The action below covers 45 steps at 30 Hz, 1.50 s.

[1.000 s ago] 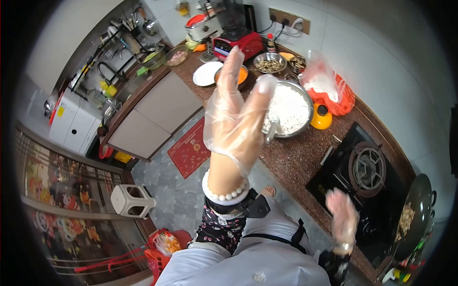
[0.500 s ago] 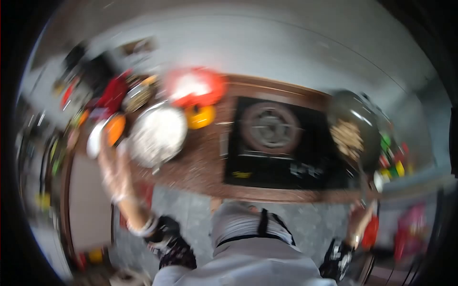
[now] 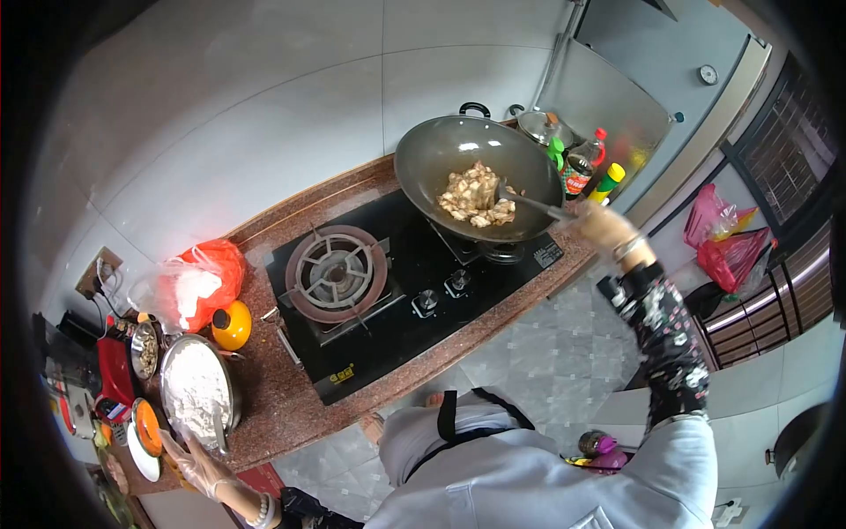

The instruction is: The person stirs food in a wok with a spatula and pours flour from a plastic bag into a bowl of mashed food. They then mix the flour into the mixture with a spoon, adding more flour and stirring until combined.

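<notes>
My right hand [image 3: 608,231] is closed around the handle of a metal spatula [image 3: 539,205]. The spatula's blade rests among browned chopped pieces, apparently meat [image 3: 471,192], inside a large dark wok [image 3: 425,154] on the right burner. Low on the left, my left hand [image 3: 203,467] holds nothing, its fingers stretched apart in what looks like a thin clear glove. It is beside a metal basin of white powder [image 3: 196,383] with a utensil handle sticking out. Close to its fingertips are an orange dish [image 3: 147,427] and a white dish [image 3: 144,454].
The bare left burner [image 3: 337,273] sits on the black gas hob [image 3: 352,375]. A yellow round-bodied item [image 3: 232,324] and a red plastic bag [image 3: 220,269] stand left of it. A sauce bottle [image 3: 582,165], a yellow-capped bottle [image 3: 606,183] and a lidded pot [image 3: 545,126] stand beside the wok.
My view has swung towards the wok, which now sits nearer the middle, and the blur has cleared. My right hand still holds the spatula; my left hand remains near the basin and dishes.
</notes>
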{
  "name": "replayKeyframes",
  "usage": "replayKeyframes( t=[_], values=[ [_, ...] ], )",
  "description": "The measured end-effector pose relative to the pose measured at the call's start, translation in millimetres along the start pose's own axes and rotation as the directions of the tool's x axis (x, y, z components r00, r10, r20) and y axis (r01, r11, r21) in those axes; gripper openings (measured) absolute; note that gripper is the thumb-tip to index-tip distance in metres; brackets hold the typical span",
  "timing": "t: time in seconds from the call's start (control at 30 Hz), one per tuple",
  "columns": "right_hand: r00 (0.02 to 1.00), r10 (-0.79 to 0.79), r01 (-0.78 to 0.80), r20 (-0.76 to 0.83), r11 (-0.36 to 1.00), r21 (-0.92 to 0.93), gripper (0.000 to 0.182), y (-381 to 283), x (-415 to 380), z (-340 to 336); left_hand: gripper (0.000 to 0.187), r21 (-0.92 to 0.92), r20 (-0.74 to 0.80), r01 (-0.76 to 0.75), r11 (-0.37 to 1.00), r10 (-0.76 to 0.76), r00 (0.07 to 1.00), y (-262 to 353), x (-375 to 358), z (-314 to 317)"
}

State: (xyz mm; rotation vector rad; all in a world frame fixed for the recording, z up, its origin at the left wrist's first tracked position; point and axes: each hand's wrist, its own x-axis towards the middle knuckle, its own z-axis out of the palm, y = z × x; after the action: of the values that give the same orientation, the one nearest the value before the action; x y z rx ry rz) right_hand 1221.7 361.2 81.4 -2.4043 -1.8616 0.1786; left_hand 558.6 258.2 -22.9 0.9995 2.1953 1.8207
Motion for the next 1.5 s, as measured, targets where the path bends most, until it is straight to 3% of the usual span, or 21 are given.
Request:
replayKeyframes(
  t=[0.07,0.13,0.17,0.27,0.33,0.4,0.5,0.53,0.6,0.7,0.73,0.8,0.9,0.93,1.03,1.1,1.2,1.27,1.37,1.43,1.5],
  values=[
    [0.988,-0.017,0.040,0.153,0.988,-0.149,0.033,-19.8,5.7,-56.3,0.059,-0.007,0.002,0.063,0.998,-0.063,0.998,-20.1,-4.4,-2.8],
    [0.958,-0.118,0.201,0.261,0.927,-0.316,0.036,-25.0,20.5,-92.7,0.058,0.009,0.002,0.081,0.997,-0.081,0.997,-15.6,-19.9,-0.5],
    [0.933,-0.081,0.209,0.351,0.915,-0.344,0.033,-56.3,15.8,-114.8,0.059,0.097,0.005,0.067,0.993,-0.067,0.998,-18.9,-24.0,-1.8],
    [0.793,-0.386,0.561,0.471,0.764,-0.319,0.030,-61.5,43.9,-105.9,0.060,0.170,0.030,-0.076,0.982,0.072,0.997,-30.5,-32.4,-5.4],
    [0.789,-0.427,0.606,0.441,0.656,-0.449,0.023,-83.4,45.5,-83.9,0.060,0.080,-0.014,-0.011,0.997,0.012,1.000,-31.9,-36.5,-2.2],
    [0.850,-0.371,0.526,0.375,0.641,-0.558,0.017,-97.2,48.3,-46.4,0.060,0.064,-0.045,0.031,0.997,-0.028,0.999,-27.6,-40.3,-1.3],
    [0.960,-0.234,0.279,0.154,0.750,-0.600,0.021,-69.8,79.4,7.4,0.060,0.132,-0.073,0.047,0.990,-0.037,0.997,-14.0,-49.6,-4.5],
    [0.920,-0.385,0.369,0.070,0.795,-0.481,0.019,-35.8,92.1,10.0,0.059,0.136,-0.075,0.030,0.990,-0.020,0.997,-15.5,-48.8,-7.9],
    [0.889,-0.458,0.447,0.015,0.860,-0.244,0.019,-13.3,85.8,-18.5,0.060,0.110,-0.074,0.018,0.994,-0.010,0.997,-16.2,-46.5,-9.3],
    [0.955,-0.188,0.285,0.228,0.786,-0.548,0.021,-36.9,56.7,-76.4,0.061,0.072,-0.065,0.044,0.996,-0.039,0.997,-22.3,-44.9,-8.9],
    [0.948,-0.100,0.257,0.304,0.804,-0.536,0.019,-58.6,35.8,-97.3,0.061,0.089,-0.054,0.055,0.995,-0.050,0.997,-32.4,-41.3,-8.7],
    [0.915,-0.133,0.366,0.380,0.669,-0.647,0.020,-53.9,32.5,-96.6,0.062,0.049,-0.032,0.052,0.997,-0.050,0.998,-37.4,-41.5,0.5],
    [0.884,-0.367,0.462,0.290,0.587,-0.664,0.018,-23.4,45.6,-38.8,0.062,-0.106,-0.010,0.013,0.994,-0.014,1.000,-26.0,-52.2,17.9],
    [0.933,-0.232,0.358,0.275,0.664,-0.657,0.020,-31.8,51.3,-21.8,0.062,-0.103,-0.003,0.013,0.995,-0.014,1.000,-21.6,-54.7,19.7],
    [0.962,-0.215,0.269,0.166,0.669,-0.693,0.018,-15.4,93.1,29.5,0.062,-0.129,-0.014,-0.003,0.992,0.001,1.000,-5.8,-64.1,17.2],
    [0.948,-0.317,0.211,0.002,0.627,-0.750,0.015,-18.5,103.9,39.6,0.063,0.089,-0.063,0.040,0.995,-0.034,0.997,3.6,-64.7,7.8],
    [0.842,-0.540,0.281,-0.005,0.446,-0.850,0.016,-26.8,95.8,24.2,0.065,0.255,-0.086,0.105,0.961,-0.086,0.993,15.5,-64.3,-1.1],
    [0.863,-0.504,0.306,0.019,0.493,-0.814,0.011,-35.6,85.6,-8.0,0.064,0.251,-0.095,0.168,0.953,-0.148,0.984,22.4,-64.7,2.1],
    [0.891,-0.338,0.453,0.302,0.623,-0.638,0.017,-53.2,62.9,-76.0,0.064,0.049,-0.060,0.045,0.998,-0.042,0.997,15.1,-69.7,16.7],
    [0.856,-0.278,0.484,0.436,0.729,-0.484,0.022,-74.2,44.4,-103.4,0.064,0.049,-0.030,0.033,0.998,-0.031,0.999,11.4,-69.0,21.6],
    [0.734,-0.595,0.676,0.327,0.685,-0.271,0.021,-65.7,44.1,-84.6,0.064,0.027,-0.008,0.022,0.999,-0.022,1.000,6.8,-67.6,23.2]
  ],
)
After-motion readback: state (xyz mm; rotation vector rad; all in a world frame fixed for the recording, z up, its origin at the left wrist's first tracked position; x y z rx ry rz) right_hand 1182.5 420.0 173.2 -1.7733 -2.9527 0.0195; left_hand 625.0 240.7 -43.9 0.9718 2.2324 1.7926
